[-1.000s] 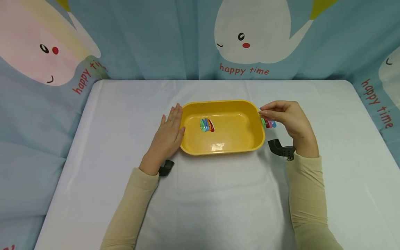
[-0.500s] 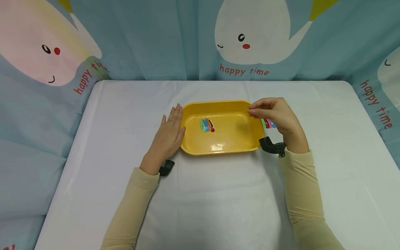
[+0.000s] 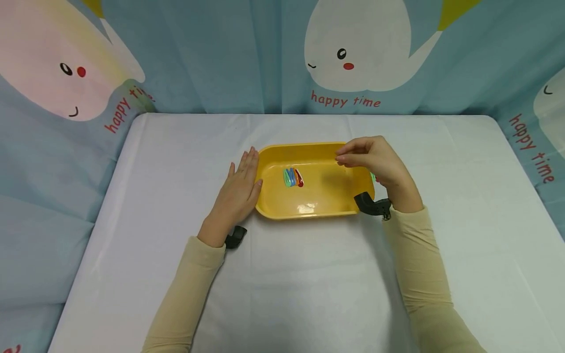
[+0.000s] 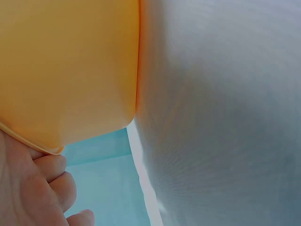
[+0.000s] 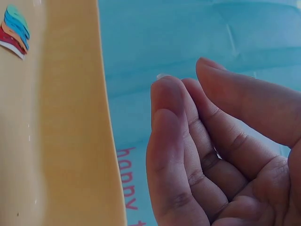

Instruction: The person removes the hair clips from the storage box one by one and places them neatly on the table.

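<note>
Several hair clips (image 3: 293, 177), green, blue, orange and red, lie side by side in the left part of a yellow basin (image 3: 309, 215). My left hand (image 3: 237, 189) rests flat along the basin's left end, straight fingers against its rim. Over the basin's right part hovers my right hand (image 3: 375, 162), to the right of those clips. In the right wrist view its fingers (image 5: 167, 136) are loosely bent near the thumb, and no object shows between them. More clips (image 3: 373, 177) lie outside the basin's right end, mostly hidden by that hand.
A white cloth (image 3: 309, 284) covers the table, whose far edge meets a blue printed curtain (image 3: 212, 59). Black wrist straps (image 3: 375, 206) sit on both wrists, and the right one overlaps the basin's near right corner.
My right hand has moved left, from above the clips outside the basin to over the basin's right part. The left hand, basin and clips inside have stayed put.
</note>
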{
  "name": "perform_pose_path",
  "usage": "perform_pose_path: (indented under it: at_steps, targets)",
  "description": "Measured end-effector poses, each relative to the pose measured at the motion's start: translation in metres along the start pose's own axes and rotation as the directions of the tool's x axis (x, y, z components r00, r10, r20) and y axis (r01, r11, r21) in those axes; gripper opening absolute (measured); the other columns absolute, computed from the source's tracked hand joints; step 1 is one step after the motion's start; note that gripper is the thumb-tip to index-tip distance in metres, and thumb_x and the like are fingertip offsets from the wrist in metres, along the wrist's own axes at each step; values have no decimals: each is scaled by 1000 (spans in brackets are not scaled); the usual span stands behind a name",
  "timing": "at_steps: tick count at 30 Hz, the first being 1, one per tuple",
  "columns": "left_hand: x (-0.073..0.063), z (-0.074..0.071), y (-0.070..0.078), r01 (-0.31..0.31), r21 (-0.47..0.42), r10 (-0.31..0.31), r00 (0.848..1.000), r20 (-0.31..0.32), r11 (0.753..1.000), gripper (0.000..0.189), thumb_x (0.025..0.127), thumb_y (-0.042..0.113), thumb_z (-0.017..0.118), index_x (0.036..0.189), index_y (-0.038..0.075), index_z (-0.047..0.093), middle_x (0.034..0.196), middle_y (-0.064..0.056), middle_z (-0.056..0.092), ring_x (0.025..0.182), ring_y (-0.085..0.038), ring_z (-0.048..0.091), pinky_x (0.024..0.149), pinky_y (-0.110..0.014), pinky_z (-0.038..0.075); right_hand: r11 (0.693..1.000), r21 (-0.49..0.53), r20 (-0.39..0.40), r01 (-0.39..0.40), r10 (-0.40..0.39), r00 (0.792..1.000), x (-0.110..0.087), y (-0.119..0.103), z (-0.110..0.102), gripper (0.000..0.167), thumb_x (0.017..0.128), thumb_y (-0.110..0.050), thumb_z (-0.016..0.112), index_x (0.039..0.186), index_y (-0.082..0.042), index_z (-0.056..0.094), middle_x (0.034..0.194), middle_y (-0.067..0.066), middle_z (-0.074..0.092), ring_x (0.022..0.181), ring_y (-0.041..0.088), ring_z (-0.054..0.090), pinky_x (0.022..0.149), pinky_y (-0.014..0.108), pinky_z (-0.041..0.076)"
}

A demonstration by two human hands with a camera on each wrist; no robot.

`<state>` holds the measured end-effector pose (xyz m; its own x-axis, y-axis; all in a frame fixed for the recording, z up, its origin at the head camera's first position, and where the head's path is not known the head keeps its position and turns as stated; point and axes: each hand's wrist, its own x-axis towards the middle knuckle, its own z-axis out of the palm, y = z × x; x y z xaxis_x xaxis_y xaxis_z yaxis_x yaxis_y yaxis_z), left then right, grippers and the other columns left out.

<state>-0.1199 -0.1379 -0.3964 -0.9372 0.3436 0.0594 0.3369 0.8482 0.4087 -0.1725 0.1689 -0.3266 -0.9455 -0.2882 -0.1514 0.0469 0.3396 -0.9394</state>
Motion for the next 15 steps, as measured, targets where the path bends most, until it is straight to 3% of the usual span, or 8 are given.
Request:
perform_pose_path:
  at_steps: [5, 15]
  targets:
    - [0, 0, 0, -7, 1, 7, 1000, -8, 1000, 60, 102, 26, 30, 151, 2, 5, 158, -8, 3, 144, -20, 0, 114, -48, 5, 1000, 12, 54, 10, -11, 999, 4, -3, 5, 20, 89, -2, 63, 101, 13, 64, 83, 1, 70, 80, 16, 66, 73, 26, 52]
    - [-1, 0, 0, -10, -3, 10, 1000, -14, 1000, 59, 102, 26, 30, 151, 2, 7, 158, -8, 3, 144, -21, 1, 114, -48, 5, 1000, 8, 56, -3, 2, 998, 14, -7, 22, 13, 85, 1, 65, 95, 10, 67, 82, 6, 69, 75, 17, 65, 72, 28, 54]
